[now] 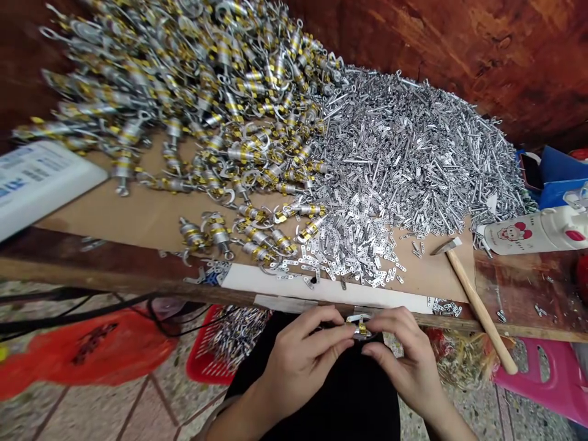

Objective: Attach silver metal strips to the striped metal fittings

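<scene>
Work sits mid-stage in my remote view: left hand [298, 355] pinches 1 small yellow-and-silver fitting [362, 329] above the lap [353, 398], near the bench edge [248, 298]; right hand [408, 361] meets its other end, its grip unclear to me. I judge this 1 unfinished, with similar fittings [206, 92] heaped at left and loose metal parts [390, 141] remaining at right. Partly hidden, the piece shows shiny metal and a yellow band.
</scene>
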A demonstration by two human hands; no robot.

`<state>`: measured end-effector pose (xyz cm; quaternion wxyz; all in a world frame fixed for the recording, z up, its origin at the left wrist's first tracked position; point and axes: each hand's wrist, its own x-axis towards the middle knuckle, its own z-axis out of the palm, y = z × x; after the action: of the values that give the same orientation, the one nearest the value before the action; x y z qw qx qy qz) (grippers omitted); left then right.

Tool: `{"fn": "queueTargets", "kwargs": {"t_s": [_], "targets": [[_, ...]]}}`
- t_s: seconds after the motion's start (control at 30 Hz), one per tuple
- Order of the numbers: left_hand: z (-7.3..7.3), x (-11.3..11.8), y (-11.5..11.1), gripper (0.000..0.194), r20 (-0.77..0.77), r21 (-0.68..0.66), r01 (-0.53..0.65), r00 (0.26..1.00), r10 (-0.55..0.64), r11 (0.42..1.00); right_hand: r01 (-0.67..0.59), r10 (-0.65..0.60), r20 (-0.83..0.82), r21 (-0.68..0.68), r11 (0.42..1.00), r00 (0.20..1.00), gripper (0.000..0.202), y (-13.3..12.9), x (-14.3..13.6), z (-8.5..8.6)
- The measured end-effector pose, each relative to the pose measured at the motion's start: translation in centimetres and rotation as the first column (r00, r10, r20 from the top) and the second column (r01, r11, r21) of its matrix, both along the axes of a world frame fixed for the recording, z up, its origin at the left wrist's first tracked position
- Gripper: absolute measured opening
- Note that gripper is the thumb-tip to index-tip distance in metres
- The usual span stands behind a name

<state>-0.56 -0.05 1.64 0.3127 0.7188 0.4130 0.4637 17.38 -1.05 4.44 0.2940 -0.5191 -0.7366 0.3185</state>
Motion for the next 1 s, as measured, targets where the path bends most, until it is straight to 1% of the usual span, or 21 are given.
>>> {"fn": "queueTargets", "kwargs": {"t_s": [0.07, 0.13, 0.2, 0.3, 0.37, 0.4, 0.47, 0.57, 0.6, 0.67, 0.73, 0.8, 0.87, 0.93, 1.0], "targets": [[-0.1, 0.2, -0.1, 0.012, 0.065, -0.086, -0.026, 0.997, 0.032, 0.996, 0.076, -0.076, 0.000, -0.009, 0.997, 0.997, 0.015, -0.2, 0.1, -0.4], [-0.1, 0.3, -0.2, 0.010, 0.096, -0.147, -0.055, 0.993, 0.070, 0.988, 0.103, -0.104, 0.038, 0.030, 0.994, 0.994, 0.009, -0.5, 0.0, -0.8], [-0.1, 0.5, -0.3, 0.010, 0.087, -0.180, -0.081, 0.991, 0.098, 0.980, 0.093, -0.106, 0.102, 0.121, 0.988, 0.989, 0.013, -0.9, -0.2, -1.0], [0.0, 0.7, -0.5, 0.011, 0.043, -0.203, -0.098, 0.993, 0.109, 0.974, 0.044, -0.109, 0.212, 0.293, 0.955, 0.971, 0.021, -1.3, -0.5, -1.2], [0.1, 0.8, -0.6, 0.013, -0.001, -0.209, -0.095, 0.995, 0.097, 0.973, 0.016, -0.108, 0.244, 0.351, 0.936, 0.964, 0.022, -1.4, -0.7, -1.3], [0.1, 0.8, -0.7, 0.013, -0.022, -0.206, -0.085, 0.996, 0.082, 0.975, 0.012, -0.102, 0.242, 0.346, 0.938, 0.965, 0.022, -1.4, -0.7, -1.3], [0.2, 0.7, -0.7, 0.015, -0.061, -0.190, -0.049, 0.997, 0.038, 0.980, 0.008, -0.068, 0.221, 0.261, 0.965, 0.973, 0.019, -1.4, -0.7, -1.3], [-0.1, 0.7, -0.8, 0.014, -0.109, -0.144, 0.006, 0.994, -0.022, 0.990, -0.014, 0.006, 0.201, 0.042, 0.999, 0.980, 0.014, -1.3, -0.5, -1.2], [-0.4, 0.6, -0.9, 0.014, -0.123, -0.103, 0.010, 0.992, -0.023, 0.995, -0.011, 0.015, 0.199, -0.025, 1.000, 0.980, 0.013, -1.2, -0.5, -1.2], [-1.2, 0.5, -1.0, 0.014, -0.165, 0.036, 0.005, 0.986, 0.001, 0.999, 0.015, 0.013, 0.201, -0.139, 0.990, 0.980, 0.012, -0.8, -0.5, -1.2], [-2.3, 0.4, -0.9, 0.015, -0.238, 0.194, 0.000, 0.970, 0.047, 0.981, 0.056, -0.007, 0.216, -0.217, 0.975, 0.976, 0.013, -0.3, -0.7, -1.5], [-3.3, 0.3, -0.8, 0.017, -0.330, 0.298, 0.013, 0.940, 0.090, 0.954, 0.099, -0.039, 0.244, -0.239, 0.966, 0.969, 0.012, 0.2, -0.9, -1.8], [-4.2, 0.2, -0.7, 0.022, -0.397, 0.347, 0.029, 0.910, 0.119, 0.937, 0.144, -0.080, 0.298, -0.202, 0.969, 0.951, 0.011, 0.6, -1.0, -2.0], [-4.6, 0.2, -0.7, 0.023, -0.432, 0.362, 0.036, 0.892, 0.133, 0.932, 0.178, -0.112, 0.360, -0.154, 0.972, 0.926, 0.010, 1.0, -0.8, -2.0], [-4.4, 0.4, -0.8, 0.022, -0.453, 0.329, 0.023, 0.881, 0.137, 0.944, 0.187, -0.120, 0.380, -0.146, 0.971, 0.917, 0.007, 1.5, -0.6, -1.7]]}}
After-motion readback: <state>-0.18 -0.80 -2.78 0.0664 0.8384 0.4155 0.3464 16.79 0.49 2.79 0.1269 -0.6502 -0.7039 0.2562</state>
